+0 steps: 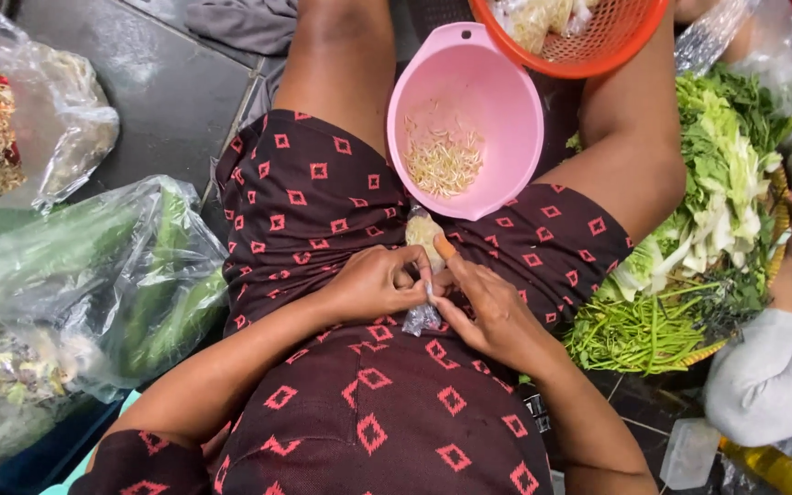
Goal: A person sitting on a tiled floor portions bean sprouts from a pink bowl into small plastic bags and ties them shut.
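I sit with a small clear plastic bag of pale bean sprouts resting in my lap. My left hand and my right hand meet at the bag's twisted neck, both pinching it with fingers closed. The bag's loose tail hangs below my fingers. Just beyond the bag, between my knees, stands a pink plastic bowl holding a small heap of bean sprouts.
An orange mesh basket overlaps the bowl at the top. A woven tray of leafy greens and long beans lies to the right, with another person's sleeve beside it. Clear bags of green vegetables sit on the left.
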